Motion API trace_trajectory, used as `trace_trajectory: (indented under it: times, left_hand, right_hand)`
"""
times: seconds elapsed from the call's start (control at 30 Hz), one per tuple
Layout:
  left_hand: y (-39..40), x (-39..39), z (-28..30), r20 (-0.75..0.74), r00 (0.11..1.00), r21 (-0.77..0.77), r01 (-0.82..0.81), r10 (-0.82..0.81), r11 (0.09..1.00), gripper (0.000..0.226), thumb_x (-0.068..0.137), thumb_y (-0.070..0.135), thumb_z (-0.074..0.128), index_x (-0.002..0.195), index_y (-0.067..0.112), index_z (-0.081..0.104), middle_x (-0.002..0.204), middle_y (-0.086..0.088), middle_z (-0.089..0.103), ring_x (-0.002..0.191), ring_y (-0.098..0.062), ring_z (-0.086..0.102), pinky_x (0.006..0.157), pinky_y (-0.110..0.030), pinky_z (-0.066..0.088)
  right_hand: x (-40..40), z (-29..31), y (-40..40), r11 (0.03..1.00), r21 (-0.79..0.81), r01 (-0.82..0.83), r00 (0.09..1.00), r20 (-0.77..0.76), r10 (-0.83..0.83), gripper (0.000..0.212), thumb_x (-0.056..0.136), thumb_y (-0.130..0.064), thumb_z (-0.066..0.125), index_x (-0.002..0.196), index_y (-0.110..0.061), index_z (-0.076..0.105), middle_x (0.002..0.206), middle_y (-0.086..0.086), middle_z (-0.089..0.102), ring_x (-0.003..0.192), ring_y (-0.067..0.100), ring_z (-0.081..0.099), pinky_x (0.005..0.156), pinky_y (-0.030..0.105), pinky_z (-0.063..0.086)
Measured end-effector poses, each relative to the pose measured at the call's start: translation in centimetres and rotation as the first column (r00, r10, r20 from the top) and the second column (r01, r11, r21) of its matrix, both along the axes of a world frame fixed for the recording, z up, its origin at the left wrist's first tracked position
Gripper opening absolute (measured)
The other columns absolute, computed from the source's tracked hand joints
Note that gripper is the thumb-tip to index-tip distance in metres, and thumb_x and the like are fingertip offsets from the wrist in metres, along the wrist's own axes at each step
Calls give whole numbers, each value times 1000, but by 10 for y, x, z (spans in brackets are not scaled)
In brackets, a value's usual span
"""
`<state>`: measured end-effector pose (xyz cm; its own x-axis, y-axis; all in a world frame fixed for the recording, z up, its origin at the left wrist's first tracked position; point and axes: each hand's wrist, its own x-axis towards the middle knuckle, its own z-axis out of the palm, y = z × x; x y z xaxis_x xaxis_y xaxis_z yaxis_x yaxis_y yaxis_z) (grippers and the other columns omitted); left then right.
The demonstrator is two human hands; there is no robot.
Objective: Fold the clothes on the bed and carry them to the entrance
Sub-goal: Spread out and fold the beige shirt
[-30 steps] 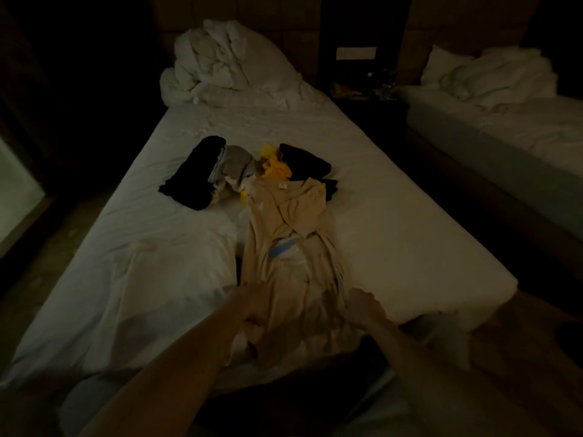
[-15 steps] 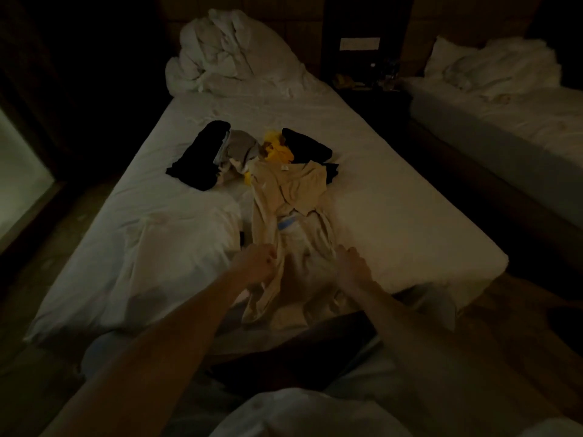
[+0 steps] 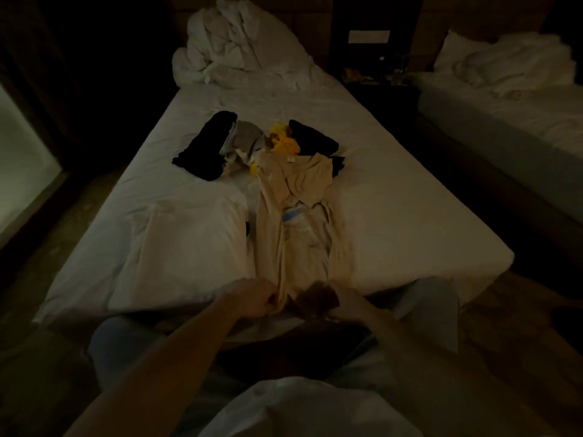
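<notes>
A beige shirt point(image 3: 293, 216) lies lengthwise down the middle of the white bed point(image 3: 394, 216), its sides folded inward into a narrow strip. My left hand point(image 3: 257, 299) and my right hand point(image 3: 328, 299) both grip its bottom hem at the bed's near edge. Beyond the shirt's collar sits a small heap of clothes: a black garment point(image 3: 205, 146), a grey one point(image 3: 249, 138), a yellow one point(image 3: 285, 141) and another black one point(image 3: 312, 140).
A rumpled white duvet point(image 3: 239, 42) is piled at the head of the bed. A second bed point(image 3: 511, 99) stands to the right, with a dark nightstand point(image 3: 375, 77) between. Dark floor runs along both sides. The room is dim.
Both hands slid back along the beige shirt from its middle to the hem at the bed's near edge. The shirt now lies stretched out straighter.
</notes>
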<state>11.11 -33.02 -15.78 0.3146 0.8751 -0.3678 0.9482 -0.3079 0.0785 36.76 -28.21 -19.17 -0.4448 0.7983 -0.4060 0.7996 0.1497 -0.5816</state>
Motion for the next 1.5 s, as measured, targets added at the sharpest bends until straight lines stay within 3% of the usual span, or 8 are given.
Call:
trace_trajectory:
  times: [0.13,0.5,0.63,0.8,0.93,1.1,1.3,1.5]
  left_hand:
    - [-7,-9,-10,-262,918,117,337,-298,934,45,88,20,54,132,26,52,139,2,45,128,-20,42,106,-35,32]
    - [9,-6,-12,-441,740,196,632,-508,750,71,82,3,65,145,24,37,158,-3,25,143,-27,27,116,-41,24]
    - [16,9,-1,-355,776,210,610,-521,764,59,68,11,79,121,29,63,139,1,52,127,-20,50,102,-35,43]
    - [22,11,4,-329,829,84,503,-452,860,52,94,24,50,145,22,38,155,-1,30,143,-20,24,116,-36,20]
    - [29,16,10,118,993,102,13,-25,995,43,98,32,45,141,25,40,136,1,53,127,-21,49,104,-38,39]
    - [56,23,34,795,461,-78,-567,395,820,13,93,27,63,100,16,60,87,8,64,81,-1,59,70,-13,46]
    - [119,-7,73,759,-280,-643,-464,588,609,52,76,56,69,112,19,67,113,-5,69,106,-22,64,91,-40,54]
    - [169,-36,102,733,-234,-675,-370,639,638,91,61,44,88,135,8,50,132,-12,60,115,-26,62,95,-43,53]
  right_hand:
    - [7,-12,-10,944,244,-221,969,161,185,59,93,-14,59,146,-21,36,150,4,38,136,25,38,110,36,35]
    - [34,0,27,230,288,-930,354,870,343,50,47,-42,93,94,-35,77,109,-2,72,99,23,65,83,38,56]
    - [24,-5,34,223,317,-922,379,855,354,42,58,-34,88,96,-31,73,111,0,67,97,25,59,85,42,49]
    - [17,-2,43,124,474,-872,473,750,463,22,65,-25,83,84,-24,71,103,3,65,97,25,48,81,39,45]
    - [17,1,52,275,491,-826,562,692,453,39,54,-45,84,84,-24,72,98,-3,67,92,19,53,81,33,41]
    - [11,45,60,812,549,-199,979,73,191,33,102,-26,48,128,-6,55,125,17,61,113,33,59,95,37,44]
    - [-19,109,113,882,112,459,728,-616,-300,30,101,-35,49,80,-15,42,76,3,49,70,14,47,63,30,35]
    - [-38,145,175,874,69,481,645,-703,-300,25,99,-29,53,79,-15,51,77,-3,50,70,8,46,66,26,34]
